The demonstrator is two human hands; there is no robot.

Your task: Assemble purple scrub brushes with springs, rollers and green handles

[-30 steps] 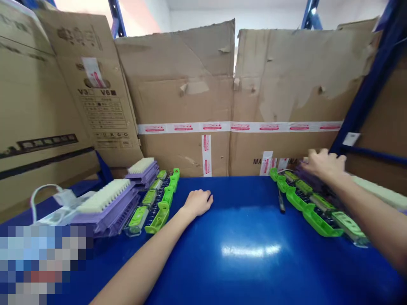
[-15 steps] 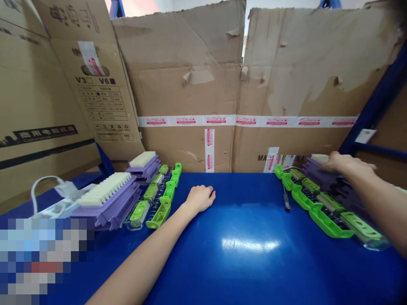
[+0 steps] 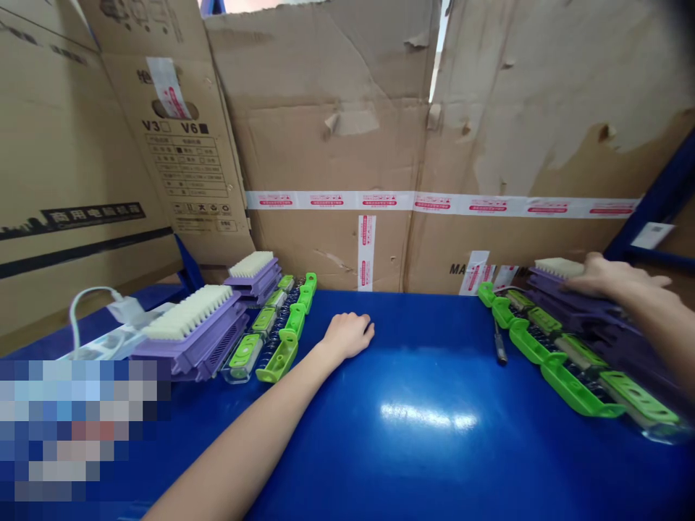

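Observation:
My left hand (image 3: 348, 336) rests on the blue tabletop (image 3: 423, 376), its fingers loosely curled and nothing visible in them. At the far right, my right hand (image 3: 613, 278) grips the edge of a purple brush block (image 3: 548, 278) with pale bristles on top; its fingertips are partly hidden. Beside that block runs a row of clear cases with green tops (image 3: 583, 351), dark coiled parts, and bright green curved covers (image 3: 575, 391). A dark screwdriver-like tool (image 3: 500, 347) lies left of the covers.
On the left stand purple brush blocks (image 3: 195, 333), cases with green tops (image 3: 247, 352) and green covers (image 3: 283, 358). A white plug with a cable (image 3: 127, 311) sits in a power strip. Cardboard sheets (image 3: 326, 145) wall the back; a blue frame post (image 3: 659, 195) rises at right.
The view has tilted slightly, shifting objects a little to the right. My left hand stays on the table and my right hand stays at the purple brush block.

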